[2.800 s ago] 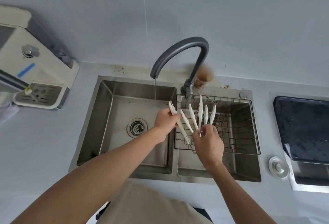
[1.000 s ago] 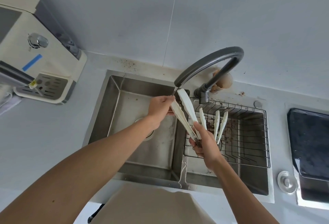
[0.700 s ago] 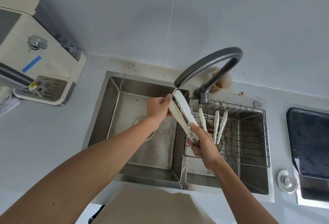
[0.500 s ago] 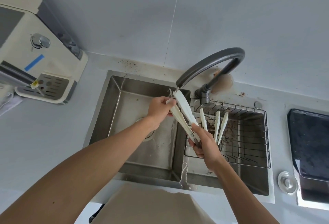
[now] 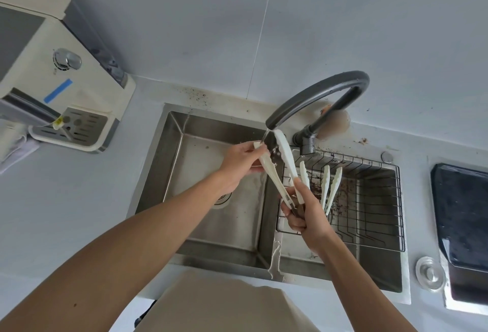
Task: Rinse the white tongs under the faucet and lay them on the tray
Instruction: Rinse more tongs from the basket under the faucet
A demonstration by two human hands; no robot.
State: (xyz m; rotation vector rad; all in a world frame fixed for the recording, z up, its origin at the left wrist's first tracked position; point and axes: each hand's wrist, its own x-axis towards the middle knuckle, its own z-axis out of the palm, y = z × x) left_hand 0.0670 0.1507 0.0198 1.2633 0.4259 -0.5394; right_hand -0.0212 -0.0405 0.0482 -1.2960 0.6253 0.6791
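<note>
Still under the faucet (image 5: 317,94), both the left hand (image 5: 239,164) and right hand (image 5: 303,215) stay gripping the white tongs (image 5: 284,156).

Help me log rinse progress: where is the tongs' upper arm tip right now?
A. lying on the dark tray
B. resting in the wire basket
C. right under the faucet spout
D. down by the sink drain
C: the upper tip of the white tongs sits just below the faucet spout, where water runs.

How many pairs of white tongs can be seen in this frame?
3, as far as I can tell. One pair is under the faucet, its arm tips spread; the second and third fan out from the right hand over the wire rack. Their hinges are hidden.
</note>
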